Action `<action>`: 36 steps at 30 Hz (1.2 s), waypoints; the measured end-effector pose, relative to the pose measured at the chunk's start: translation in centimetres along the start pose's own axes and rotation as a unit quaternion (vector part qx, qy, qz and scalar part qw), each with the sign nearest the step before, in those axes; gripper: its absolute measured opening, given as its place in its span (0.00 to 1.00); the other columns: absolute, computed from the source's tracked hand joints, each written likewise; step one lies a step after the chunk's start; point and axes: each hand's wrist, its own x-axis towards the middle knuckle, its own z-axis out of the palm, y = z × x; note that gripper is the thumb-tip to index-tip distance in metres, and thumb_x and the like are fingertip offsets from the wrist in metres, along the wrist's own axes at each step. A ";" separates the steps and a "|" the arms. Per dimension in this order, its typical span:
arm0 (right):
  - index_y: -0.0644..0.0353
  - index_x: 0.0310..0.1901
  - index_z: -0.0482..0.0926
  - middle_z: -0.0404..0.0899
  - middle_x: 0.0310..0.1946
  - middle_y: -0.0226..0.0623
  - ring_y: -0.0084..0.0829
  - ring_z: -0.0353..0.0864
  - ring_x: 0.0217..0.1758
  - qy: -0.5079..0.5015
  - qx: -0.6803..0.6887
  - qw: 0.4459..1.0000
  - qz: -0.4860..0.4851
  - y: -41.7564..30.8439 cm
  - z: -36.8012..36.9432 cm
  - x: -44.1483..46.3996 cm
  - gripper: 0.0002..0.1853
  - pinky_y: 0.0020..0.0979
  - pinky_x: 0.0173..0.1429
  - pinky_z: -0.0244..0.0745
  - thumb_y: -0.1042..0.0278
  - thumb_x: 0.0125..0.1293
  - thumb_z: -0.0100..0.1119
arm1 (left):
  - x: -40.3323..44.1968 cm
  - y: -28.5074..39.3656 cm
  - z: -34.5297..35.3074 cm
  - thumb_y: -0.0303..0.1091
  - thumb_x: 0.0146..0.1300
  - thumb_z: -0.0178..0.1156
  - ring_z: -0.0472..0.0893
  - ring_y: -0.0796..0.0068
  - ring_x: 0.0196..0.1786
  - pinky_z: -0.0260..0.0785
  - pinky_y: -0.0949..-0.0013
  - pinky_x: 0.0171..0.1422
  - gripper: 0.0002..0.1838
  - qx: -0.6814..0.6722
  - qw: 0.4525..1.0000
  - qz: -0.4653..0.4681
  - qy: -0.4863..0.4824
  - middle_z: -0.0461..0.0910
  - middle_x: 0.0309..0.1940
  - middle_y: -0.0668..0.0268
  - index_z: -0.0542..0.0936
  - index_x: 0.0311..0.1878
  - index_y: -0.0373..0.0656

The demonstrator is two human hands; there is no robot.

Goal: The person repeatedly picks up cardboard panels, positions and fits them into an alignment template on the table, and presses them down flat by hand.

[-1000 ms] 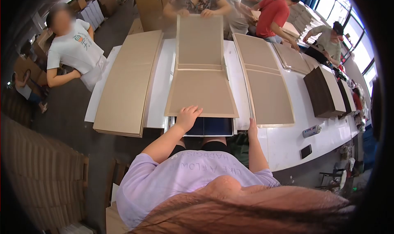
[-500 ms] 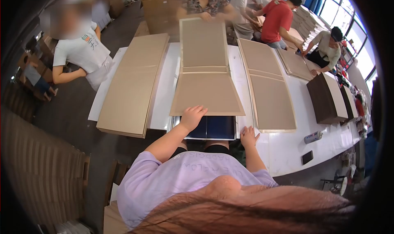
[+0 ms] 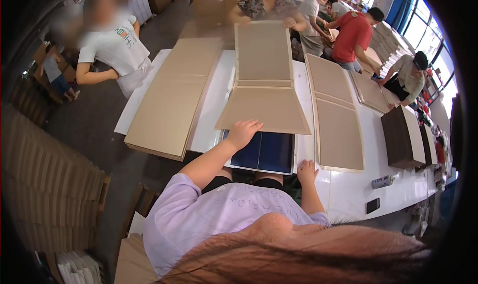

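Observation:
My left hand (image 3: 245, 133) grips the near edge of a folded tan board panel (image 3: 265, 109), fingers on top, thumb side hidden. This near half is tilted up, above a dark blue sheet (image 3: 262, 151) in a pale frame with a line down its middle. The board's far half (image 3: 264, 52) rises toward a person across the table, whose hand (image 3: 290, 22) is at its top edge. On the white table's near edge, right of the blue sheet, lies my right hand (image 3: 307, 171), fingers stretched out and holding nothing.
A stack of long tan boards (image 3: 172, 97) lies at left, another creased board (image 3: 338, 114) at right. Farther right are a dark block of stacked boards (image 3: 402, 139), a spray can (image 3: 382, 181) and a phone (image 3: 372, 205). Several people stand around the table.
The whole view has shifted. The near panel's edge sits higher above the blue sheet, uncovering more of it. The person opposite now has hands apart at the board's top corners.

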 end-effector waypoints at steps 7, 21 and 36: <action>0.52 0.61 0.68 0.58 0.69 0.47 0.45 0.54 0.74 0.042 0.004 0.999 -0.024 0.4 1.0 0.2 0.25 0.62 0.72 0.46 0.58 0.62 0.55 | 2.2 -0.8 -4.2 0.26 0.62 0.57 0.81 0.55 0.50 0.74 0.62 0.54 0.15 -0.120 0.985 -0.083 0.097 0.82 0.47 0.56 0.80 0.52 0.44; 0.55 0.65 0.64 0.55 0.70 0.53 0.48 0.52 0.75 0.041 -0.016 0.998 -0.033 0.7 2.1 0.4 0.28 0.55 0.73 0.49 0.57 0.64 0.54 | -17.6 -17.8 -13.5 0.39 0.74 0.44 0.70 0.57 0.64 0.67 0.54 0.66 0.23 -0.523 0.476 -0.421 0.568 0.66 0.64 0.54 0.59 0.66 0.36; 0.46 0.45 0.80 0.78 0.46 0.30 0.40 0.74 0.54 0.137 0.103 0.985 0.018 8.9 -3.5 3.7 0.16 0.43 0.54 0.71 0.57 0.53 0.68 | -29.1 -25.7 -8.6 0.29 0.68 0.41 0.77 0.48 0.53 0.79 0.47 0.50 0.21 -0.314 0.374 -0.662 0.569 0.69 0.59 0.46 0.63 0.58 0.21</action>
